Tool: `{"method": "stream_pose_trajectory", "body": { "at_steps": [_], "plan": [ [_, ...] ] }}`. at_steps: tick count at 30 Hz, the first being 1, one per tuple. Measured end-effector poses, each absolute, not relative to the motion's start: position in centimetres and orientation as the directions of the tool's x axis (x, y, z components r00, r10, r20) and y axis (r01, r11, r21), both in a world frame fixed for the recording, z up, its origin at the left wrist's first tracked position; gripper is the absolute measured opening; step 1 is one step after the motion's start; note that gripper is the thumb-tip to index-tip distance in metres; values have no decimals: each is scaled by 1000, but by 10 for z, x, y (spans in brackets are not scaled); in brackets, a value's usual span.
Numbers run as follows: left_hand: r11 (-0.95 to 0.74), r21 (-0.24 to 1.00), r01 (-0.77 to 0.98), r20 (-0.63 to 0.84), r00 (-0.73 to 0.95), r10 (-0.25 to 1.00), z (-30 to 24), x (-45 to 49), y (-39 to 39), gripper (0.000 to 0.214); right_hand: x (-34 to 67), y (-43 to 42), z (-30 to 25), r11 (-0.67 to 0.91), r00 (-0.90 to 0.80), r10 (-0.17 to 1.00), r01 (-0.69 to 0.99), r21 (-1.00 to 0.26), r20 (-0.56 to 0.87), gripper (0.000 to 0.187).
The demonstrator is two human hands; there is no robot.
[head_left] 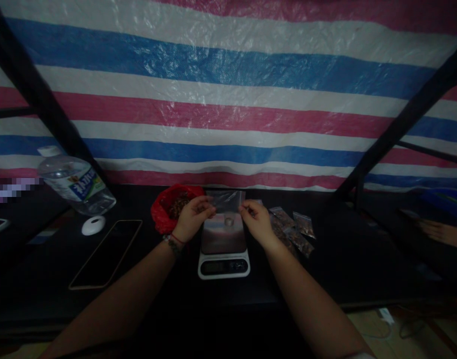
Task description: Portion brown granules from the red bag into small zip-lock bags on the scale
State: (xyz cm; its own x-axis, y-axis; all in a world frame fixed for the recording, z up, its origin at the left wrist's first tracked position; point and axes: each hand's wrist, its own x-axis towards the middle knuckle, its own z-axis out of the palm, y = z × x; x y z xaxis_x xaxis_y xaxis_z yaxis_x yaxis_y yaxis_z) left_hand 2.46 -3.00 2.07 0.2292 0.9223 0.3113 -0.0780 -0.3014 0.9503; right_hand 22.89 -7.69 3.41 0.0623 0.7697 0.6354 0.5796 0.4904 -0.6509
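My left hand (193,215) and my right hand (256,219) both pinch the top edge of a small clear plastic bag (225,202), one at each corner. The bag hangs just above the platform of a white digital kitchen scale (224,259) on the dark table (146,284). A red plastic bag (164,209) with brownish bits inside lies open just left of my left hand. Several small filled clear bags (293,230) lie on the table to the right of my right hand.
A clear water bottle (73,183) lies tilted at the left, with a white round object (93,225) and a dark phone (107,253) beside it. A striped tarp (228,94) forms the back wall. Another person's hand (443,232) shows at far right.
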Motion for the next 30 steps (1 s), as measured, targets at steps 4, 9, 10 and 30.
{"method": "stream_pose_trajectory", "body": {
  "at_steps": [4,9,10,30],
  "plan": [
    [-323,945,-45,327,126,937,17,20,-21,35,252,-64,32,388,232,756,596,-704,613,23],
    [-362,930,71,360,34,932,10,11,-10,30,289,-47,18,115,257,819,803,-585,513,26],
    [-367,925,96,364,44,930,9,10,-9,29,293,-45,15,21,266,852,843,-538,451,25],
    [-526,677,515,486,224,844,5,4,-10,23,309,-74,30,-262,235,946,960,-99,-225,55]
  ]
}}
